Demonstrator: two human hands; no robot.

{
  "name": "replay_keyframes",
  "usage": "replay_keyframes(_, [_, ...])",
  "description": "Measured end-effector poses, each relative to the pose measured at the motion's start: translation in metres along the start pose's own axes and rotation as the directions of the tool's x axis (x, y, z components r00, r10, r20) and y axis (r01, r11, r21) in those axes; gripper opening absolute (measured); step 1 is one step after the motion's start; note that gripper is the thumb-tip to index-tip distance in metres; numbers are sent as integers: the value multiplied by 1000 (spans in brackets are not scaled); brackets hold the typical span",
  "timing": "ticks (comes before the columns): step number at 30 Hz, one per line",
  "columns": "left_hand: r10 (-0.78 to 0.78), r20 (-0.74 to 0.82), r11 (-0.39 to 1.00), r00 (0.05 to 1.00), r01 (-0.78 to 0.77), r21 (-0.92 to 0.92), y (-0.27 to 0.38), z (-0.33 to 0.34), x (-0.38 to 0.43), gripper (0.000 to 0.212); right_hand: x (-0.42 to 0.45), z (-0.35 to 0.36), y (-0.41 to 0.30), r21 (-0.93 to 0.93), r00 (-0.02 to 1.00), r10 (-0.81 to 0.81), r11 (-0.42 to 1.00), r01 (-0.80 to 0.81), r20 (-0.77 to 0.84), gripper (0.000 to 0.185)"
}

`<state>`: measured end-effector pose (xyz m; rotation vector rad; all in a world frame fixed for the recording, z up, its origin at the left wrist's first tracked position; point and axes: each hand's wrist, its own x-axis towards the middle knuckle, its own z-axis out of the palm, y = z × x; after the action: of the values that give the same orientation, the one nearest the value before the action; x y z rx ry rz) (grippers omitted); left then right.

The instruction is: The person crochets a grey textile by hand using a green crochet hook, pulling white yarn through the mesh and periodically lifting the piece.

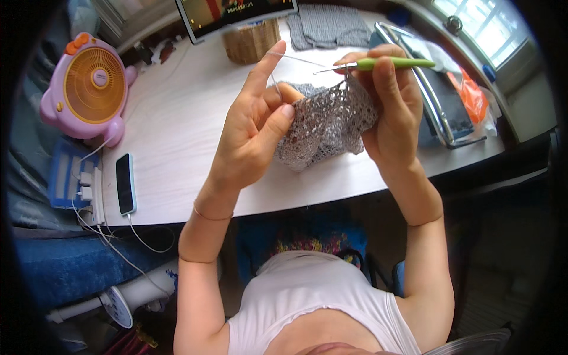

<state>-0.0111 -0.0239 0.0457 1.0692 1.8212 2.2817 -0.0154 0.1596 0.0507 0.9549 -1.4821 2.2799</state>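
Between my hands hangs a piece of grey openwork crochet (326,120), above the white table (177,133). My left hand (255,128) pinches its left edge between thumb and fingers. A thin grey yarn (297,57) runs over the raised left index fingertip towards the hook. In my right hand (395,97) is a crochet hook with a green handle (395,63), its metal tip pointing left. The shaft lies at the top edge of the crochet, where a strand meets it. The right fingers also touch the fabric's right side.
At the left stand a pink fan heater (95,84) and a phone (125,184) on a charging cable, beside a power strip (97,195). A wicker basket (250,42), a tablet (235,11) and folded grey knitwear (330,26) lie behind. To the right is a metal-framed bag (432,97).
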Motion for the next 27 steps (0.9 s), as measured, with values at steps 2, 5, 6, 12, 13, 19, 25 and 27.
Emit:
replay_keyframes(2, [-13, -80, 1000, 997, 12, -13, -16, 6, -16, 59, -20, 13, 11, 57, 990, 9, 998, -1, -139, 18])
replay_keyframes(5, [-32, -196, 999, 980, 29, -15, -24, 9, -32, 59, -39, 23, 19, 123, 973, 54, 992, -27, -222, 15])
replay_keyframes(6, [-36, -207, 999, 978, 32, -22, -26, 8, -36, 59, -44, 23, 22, 118, 970, 64, 992, -37, -235, 15])
replay_keyframes(12, [-48, -218, 999, 975, 44, -23, -38, 6, -47, 63, -65, 27, 31, 108, 938, 140, 988, -111, -317, 14])
replay_keyframes(13, [-42, -215, 999, 976, 37, -27, -40, 4, -48, 63, -66, 28, 31, 112, 931, 151, 986, -120, -331, 14])
replay_keyframes(19, [-236, -155, 877, 959, 142, -458, -56, 2, -62, 64, -77, 35, 35, 209, 921, 232, 963, -172, -314, 14])
replay_keyframes(25, [-248, -212, 889, 945, 135, -438, -55, 4, -60, 66, -82, 34, 41, 187, 902, 263, 960, -209, -342, 16])
replay_keyframes(27, [-173, -202, 946, 964, 106, -305, -59, 4, -60, 73, -85, 32, 43, 197, 893, 290, 952, -233, -344, 17])
